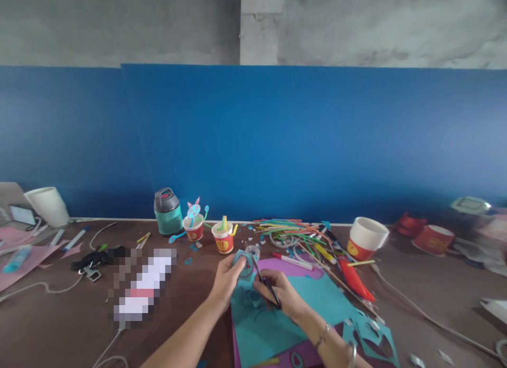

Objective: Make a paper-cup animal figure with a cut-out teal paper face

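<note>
A bare right forearm (307,321), nearest the camera, crosses a flat turquoise paper sheet (269,333). Near the sheet's far left corner, the left hand (225,274) pinches a round light-blue disc (247,269); the right hand (282,291) is clamped on black-handled metal scissors (269,289), blades beside the disc.

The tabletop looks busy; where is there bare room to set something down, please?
Bare patches lie left of the left hand, and between the red cup and the white cable at right. Crowded: behind the right hand, with colored straws and a red marker.
</note>
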Available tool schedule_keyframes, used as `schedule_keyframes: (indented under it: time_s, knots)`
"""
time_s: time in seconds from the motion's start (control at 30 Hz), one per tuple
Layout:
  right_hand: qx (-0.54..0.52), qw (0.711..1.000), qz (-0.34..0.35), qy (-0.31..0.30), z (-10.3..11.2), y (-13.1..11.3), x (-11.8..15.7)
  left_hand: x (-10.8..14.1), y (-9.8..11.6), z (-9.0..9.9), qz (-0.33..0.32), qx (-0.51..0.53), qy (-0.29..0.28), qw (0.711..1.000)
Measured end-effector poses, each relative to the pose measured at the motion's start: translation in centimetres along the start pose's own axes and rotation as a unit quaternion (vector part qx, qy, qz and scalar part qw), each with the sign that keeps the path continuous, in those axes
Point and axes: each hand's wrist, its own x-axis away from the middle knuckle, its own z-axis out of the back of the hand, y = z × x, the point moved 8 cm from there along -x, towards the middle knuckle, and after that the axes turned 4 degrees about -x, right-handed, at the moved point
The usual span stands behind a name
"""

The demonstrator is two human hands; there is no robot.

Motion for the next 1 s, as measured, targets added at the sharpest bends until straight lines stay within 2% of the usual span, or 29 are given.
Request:
schedule_keyframes:
  time_s: [0.13, 0.7, 1.0]
  knots:
    - [-0.016, 1.000, -0.001, -0.009, -0.18, 0.08, 0.02, -0.13, 0.07, -0.28, -0.013, -0.008, -0.025, 1.000]
    - [0.000, 1.000, -0.003, -0.016, -0.18, 0.18, -0.03, -0.21, 0.12, 0.20, -0.005, 0.007, -0.002, 1.000]
    - [-0.009, 1.000, -0.003, -0.022, -0.35, 0.08, -0.02, -0.18, 0.04, -0.08, -0.008, -0.006, -0.023, 1.000]
